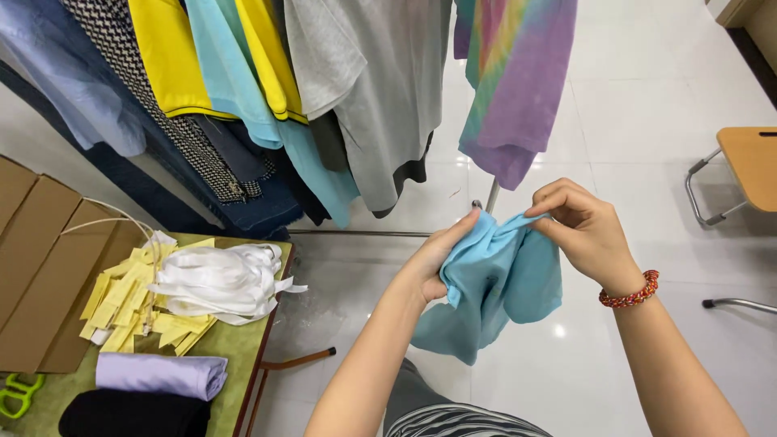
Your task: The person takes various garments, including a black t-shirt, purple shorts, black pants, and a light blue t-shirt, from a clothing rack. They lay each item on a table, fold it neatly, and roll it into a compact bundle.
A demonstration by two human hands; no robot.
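Observation:
Both my hands hold a light blue garment [498, 283] in front of me, above the white tiled floor. My left hand [433, 259] grips its bunched left side, fingers pointing up. My right hand [584, 228], with a red bead bracelet on the wrist, pinches the top edge of the cloth. The rest of the garment hangs down in loose folds between my forearms.
A clothes rack [490, 197] ahead carries several hanging shirts: yellow, teal, grey [380, 89] and tie-dye [518, 81]. A green-topped table [235, 344] at left bears yellow tags, white ribbons [218, 279], cardboard, folded lilac and black cloth, and a green clip. A wooden chair [749, 166] stands right.

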